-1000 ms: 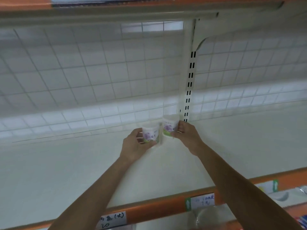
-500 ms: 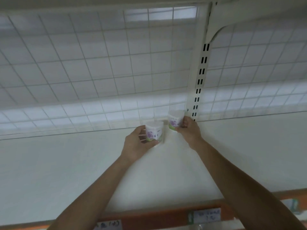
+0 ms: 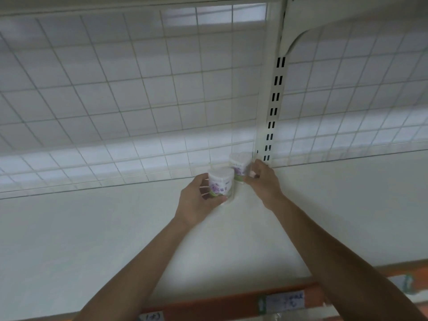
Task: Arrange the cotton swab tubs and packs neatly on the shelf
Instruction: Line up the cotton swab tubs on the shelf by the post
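Your left hand [image 3: 196, 202] grips the first tub [image 3: 220, 183] at the back of the shelf [image 3: 81, 239], left of the slotted upright [image 3: 273, 100]. Your right hand [image 3: 265, 184] holds the second tub [image 3: 239, 162] at the upright's foot, just beside the first.

2 cotton swab tubs are showing: front tub [image 3: 219, 181], rear tub [image 3: 239, 161] | 2 hands are showing: left hand [image 3: 196, 202], right hand [image 3: 264, 183] | 1 slotted upright [image 3: 273, 100] is showing | 1 shelf [image 3: 92, 239] is showing
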Available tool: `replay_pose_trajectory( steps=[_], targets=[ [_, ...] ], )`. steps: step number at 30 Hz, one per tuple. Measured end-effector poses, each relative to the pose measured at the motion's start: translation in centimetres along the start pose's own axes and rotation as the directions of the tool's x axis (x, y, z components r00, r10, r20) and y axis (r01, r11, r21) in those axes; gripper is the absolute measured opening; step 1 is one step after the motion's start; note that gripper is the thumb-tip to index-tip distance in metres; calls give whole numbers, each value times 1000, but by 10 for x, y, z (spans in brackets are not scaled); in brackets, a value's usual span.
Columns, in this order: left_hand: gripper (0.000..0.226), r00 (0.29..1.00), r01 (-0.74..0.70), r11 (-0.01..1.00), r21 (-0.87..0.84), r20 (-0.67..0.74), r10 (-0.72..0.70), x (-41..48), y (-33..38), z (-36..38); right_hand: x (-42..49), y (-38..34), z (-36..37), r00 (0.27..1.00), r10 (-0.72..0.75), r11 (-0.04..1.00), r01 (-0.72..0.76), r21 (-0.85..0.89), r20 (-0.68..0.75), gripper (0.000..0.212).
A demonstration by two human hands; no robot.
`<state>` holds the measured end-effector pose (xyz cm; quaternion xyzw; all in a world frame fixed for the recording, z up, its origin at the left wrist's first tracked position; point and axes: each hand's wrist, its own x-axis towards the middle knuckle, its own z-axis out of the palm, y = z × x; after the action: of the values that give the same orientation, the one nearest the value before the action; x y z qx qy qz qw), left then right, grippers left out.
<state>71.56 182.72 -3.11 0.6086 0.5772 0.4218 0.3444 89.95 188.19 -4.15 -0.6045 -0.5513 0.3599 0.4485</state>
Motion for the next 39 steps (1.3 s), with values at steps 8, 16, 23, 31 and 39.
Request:
replay_pose_trajectory(
  steps=[8, 16, 23, 31, 39],
  targets=[
    [56, 998, -64, 997, -34, 9, 64, 3, 13, 30, -30, -16, -18, 999, -34, 990, 38, 134, -34, 47],
    [54, 998, -56, 998, -4, -22, 56, 10, 13, 56, -31, -8, -26, 999, -42, 995, 44, 89, -33, 39],
    [59, 995, -63, 996, 56, -72, 67, 19, 8, 67, -30, -9, -24, 995, -102, 988, 100, 113, 6, 38],
    [62, 991, -86, 992, 93, -90, 95, 23, 6, 75, -26, -6, -29, 995, -97, 985, 95, 147, 5, 34],
    [62, 988, -100, 988, 114, -103, 112, 22, 4, 77, -26, -8, -31, 996, -90, 984, 87, 153, 14, 34]
  ],
)
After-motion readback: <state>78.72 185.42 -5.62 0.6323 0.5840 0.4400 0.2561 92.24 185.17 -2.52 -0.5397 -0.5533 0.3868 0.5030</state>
